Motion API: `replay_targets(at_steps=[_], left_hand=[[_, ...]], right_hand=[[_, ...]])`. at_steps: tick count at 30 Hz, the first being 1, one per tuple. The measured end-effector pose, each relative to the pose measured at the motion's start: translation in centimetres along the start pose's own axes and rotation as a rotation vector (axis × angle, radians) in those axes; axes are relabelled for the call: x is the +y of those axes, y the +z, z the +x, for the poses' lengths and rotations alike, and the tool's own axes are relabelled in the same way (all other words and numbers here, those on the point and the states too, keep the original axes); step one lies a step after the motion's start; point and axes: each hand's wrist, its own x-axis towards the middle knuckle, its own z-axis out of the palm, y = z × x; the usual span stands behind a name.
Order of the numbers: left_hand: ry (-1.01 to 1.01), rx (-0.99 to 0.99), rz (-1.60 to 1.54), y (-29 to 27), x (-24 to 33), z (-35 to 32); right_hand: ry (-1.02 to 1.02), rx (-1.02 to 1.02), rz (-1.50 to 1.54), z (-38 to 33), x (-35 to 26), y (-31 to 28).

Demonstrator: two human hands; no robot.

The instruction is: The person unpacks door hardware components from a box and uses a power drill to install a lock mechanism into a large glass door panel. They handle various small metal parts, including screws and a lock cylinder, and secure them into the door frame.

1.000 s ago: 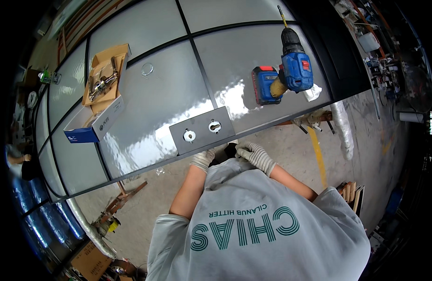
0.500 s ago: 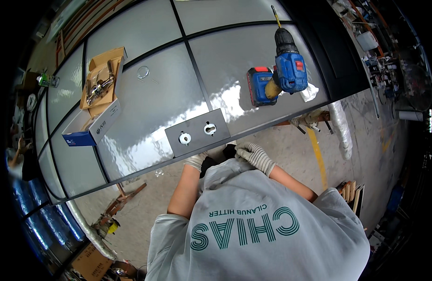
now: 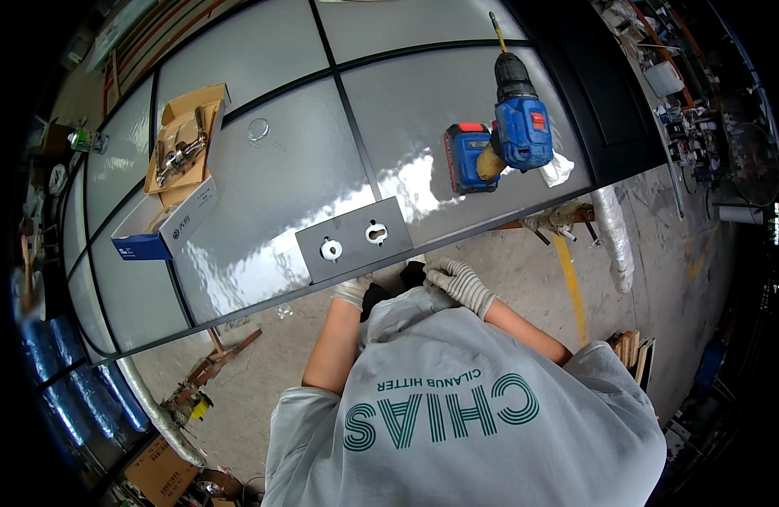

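Note:
A door with frosted glass panels (image 3: 271, 182) lies flat in front of me. A grey metal plate (image 3: 351, 239) with two holes sits at its near edge. Both my hands wear white knit gloves and meet just below that plate, at the door's edge. My left hand (image 3: 353, 291) and my right hand (image 3: 457, 283) close around a small black part (image 3: 388, 291), which my shirt mostly hides.
A blue cordless drill (image 3: 512, 127) lies on the glass to the right. An open cardboard box with metal handle parts (image 3: 180, 152) and a blue-and-white box (image 3: 161, 228) lie to the left. A small metal ring (image 3: 258, 129) rests on the glass. The door rests on a wooden trestle (image 3: 558, 221) over a concrete floor.
My head has shifted slightly, so the door and drill sit a little lower in view. Both hands stay together at the door's edge below the plate.

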Motion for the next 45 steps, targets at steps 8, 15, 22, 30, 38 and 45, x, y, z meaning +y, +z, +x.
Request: replay_targets(at_steps=[8,15,22,30,38,45], left_hand=[[0.030,0.064,0.108,0.0,0.2,0.0],[0.046,0.066,0.108,-0.7,0.8,0.2],[0.053,0.074,0.119,-0.9,1.1,0.3],[0.055,0.073,0.125,-1.0,1.1,0.6],[0.052,0.064,0.133,-1.2,1.0,1.1],[0.047,0.063,0.142,-1.5,1.0,1.2]], right_hand=[[-0.018,-0.040,-0.006,0.3,0.7,-0.4],[-0.017,-0.041,-0.004,0.1,0.0,-0.3],[-0.001,-0.030,0.006,0.2,0.2,-0.5],[-0.001,-0.027,-0.027,0.4,0.3,-0.6],[0.015,-0.029,0.009,0.9,0.5,-0.3],[0.026,-0.037,0.028,1.1,0.5,-0.1]])
